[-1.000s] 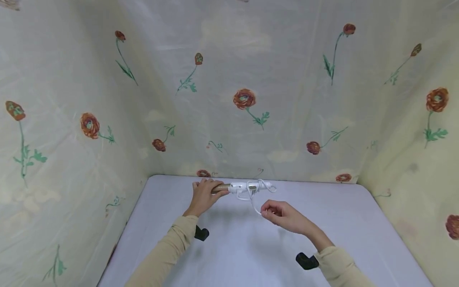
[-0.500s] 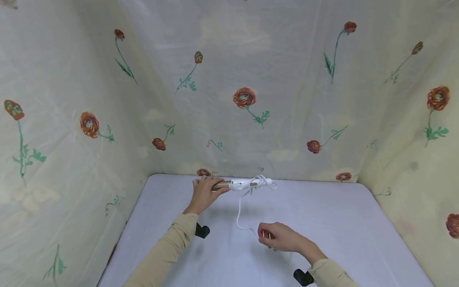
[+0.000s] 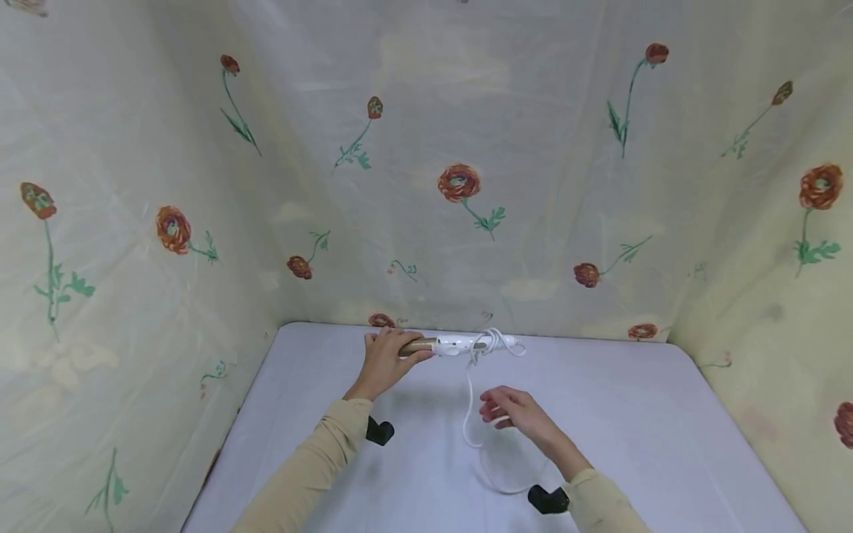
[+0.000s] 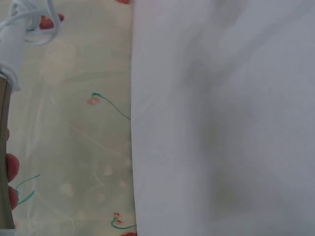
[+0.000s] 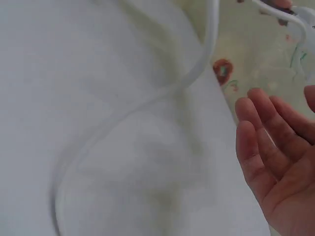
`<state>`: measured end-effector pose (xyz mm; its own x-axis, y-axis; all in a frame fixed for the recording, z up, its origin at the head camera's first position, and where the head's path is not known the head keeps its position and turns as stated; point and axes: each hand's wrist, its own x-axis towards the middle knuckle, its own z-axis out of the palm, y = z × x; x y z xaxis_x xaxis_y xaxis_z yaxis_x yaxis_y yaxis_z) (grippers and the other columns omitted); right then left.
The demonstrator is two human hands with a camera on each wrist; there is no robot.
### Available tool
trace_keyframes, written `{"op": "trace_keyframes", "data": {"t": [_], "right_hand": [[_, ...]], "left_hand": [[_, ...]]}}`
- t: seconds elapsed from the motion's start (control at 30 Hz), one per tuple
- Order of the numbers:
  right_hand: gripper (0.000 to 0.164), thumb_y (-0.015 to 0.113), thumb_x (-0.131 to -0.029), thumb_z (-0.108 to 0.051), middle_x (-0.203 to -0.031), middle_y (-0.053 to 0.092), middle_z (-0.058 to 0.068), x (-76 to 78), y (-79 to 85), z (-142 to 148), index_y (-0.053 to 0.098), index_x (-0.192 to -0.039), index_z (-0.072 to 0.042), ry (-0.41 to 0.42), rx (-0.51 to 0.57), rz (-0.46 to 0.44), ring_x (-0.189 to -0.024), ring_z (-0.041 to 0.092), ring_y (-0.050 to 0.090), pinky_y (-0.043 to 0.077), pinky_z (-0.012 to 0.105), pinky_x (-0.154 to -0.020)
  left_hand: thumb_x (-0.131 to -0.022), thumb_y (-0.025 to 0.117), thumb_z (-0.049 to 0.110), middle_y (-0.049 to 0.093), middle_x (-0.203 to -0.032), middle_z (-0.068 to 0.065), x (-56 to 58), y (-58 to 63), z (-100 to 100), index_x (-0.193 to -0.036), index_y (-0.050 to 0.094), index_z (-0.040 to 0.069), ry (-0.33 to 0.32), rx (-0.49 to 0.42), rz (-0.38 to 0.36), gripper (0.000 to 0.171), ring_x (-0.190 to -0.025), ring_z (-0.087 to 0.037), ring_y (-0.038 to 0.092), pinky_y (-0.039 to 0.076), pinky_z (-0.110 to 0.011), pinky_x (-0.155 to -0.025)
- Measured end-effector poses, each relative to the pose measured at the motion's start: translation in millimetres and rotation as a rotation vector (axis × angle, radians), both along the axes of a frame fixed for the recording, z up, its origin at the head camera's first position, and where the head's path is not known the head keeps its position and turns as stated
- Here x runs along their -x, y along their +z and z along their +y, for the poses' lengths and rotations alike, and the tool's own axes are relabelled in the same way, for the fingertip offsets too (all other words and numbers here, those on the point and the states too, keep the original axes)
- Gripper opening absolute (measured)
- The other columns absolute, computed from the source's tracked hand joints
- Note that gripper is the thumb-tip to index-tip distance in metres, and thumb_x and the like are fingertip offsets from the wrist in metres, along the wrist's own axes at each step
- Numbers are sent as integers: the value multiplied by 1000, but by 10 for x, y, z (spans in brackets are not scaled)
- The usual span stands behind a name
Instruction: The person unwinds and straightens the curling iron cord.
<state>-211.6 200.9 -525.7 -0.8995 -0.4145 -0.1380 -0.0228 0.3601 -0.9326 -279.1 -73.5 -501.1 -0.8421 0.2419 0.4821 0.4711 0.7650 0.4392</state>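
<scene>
My left hand (image 3: 385, 363) grips the gold barrel of a hair styling iron (image 3: 455, 346) with a white handle, held level above the far part of the table. White power cord (image 3: 468, 414) is looped round the handle, and a free length hangs down in a curve. Its far end is out of sight near my right wrist. My right hand (image 3: 523, 414) is beside the hanging cord, fingers loosely bent and holding nothing. In the right wrist view its fingers (image 5: 248, 142) are apart from the cord (image 5: 197, 69). The left wrist view shows the gold barrel (image 4: 4, 157) with fingertips behind it.
The table (image 3: 320, 474) has a pale cloth and rounded far corners. Flower-printed curtains (image 3: 533, 133) enclose it at the back and both sides. Black camera mounts (image 3: 549, 500) sit at both wrists.
My right hand pulled cord down toward me from the iron, let it go and rose again. More cord now hangs loose. The left hand keeps its hold, almost still.
</scene>
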Motion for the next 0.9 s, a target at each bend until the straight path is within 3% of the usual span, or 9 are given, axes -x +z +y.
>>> {"op": "trace_keyframes", "data": {"t": [0.13, 0.33, 0.43, 0.63, 0.9], "right_hand": [[53, 42, -100, -40, -115, 63, 14, 76, 85, -160, 45, -131, 3, -117, 268, -157, -108, 27, 62, 50, 37, -90], [41, 56, -95, -36, -98, 67, 3, 65, 143, -348, 54, -120, -3, -208, 418, -244, -91, 14, 66, 51, 35, -88], [35, 55, -96, -30, -91, 67, 1, 49, 121, -388, 54, -118, -3, -211, 453, -275, -87, 12, 66, 51, 34, -89], [36, 53, -97, -29, -83, 62, -4, 61, 35, -425, 53, -118, 0, -192, 431, -251, -79, 9, 61, 51, 31, -84], [43, 55, -96, -28, -73, 56, -3, 190, -35, -363, 56, -120, 8, -297, 311, -219, -68, 8, 54, 49, 25, -67]], "left_hand": [[-78, 70, 50, 69, -101, 1, -2, 17, 15, -112, 69, 22, 11, 7, 1, 45, -96, -19, 55, 22, -38, -77], [-78, 71, 49, 69, -101, 0, -8, 36, 21, -113, 69, 20, 19, 11, -11, 45, -94, -19, 55, 22, -38, -77], [-78, 68, 52, 69, -101, 1, -15, 52, 5, -114, 69, 20, 23, 22, -14, 48, -93, -19, 55, 22, -38, -77], [-78, 68, 52, 70, -103, 1, -13, 87, -42, -114, 69, 21, 20, 25, -3, 47, -92, -18, 56, 22, -38, -77], [-79, 69, 50, 69, -109, -1, 15, 196, -121, -113, 69, 20, -18, 6, 12, 45, -99, -24, 55, 24, -44, -80]]}}
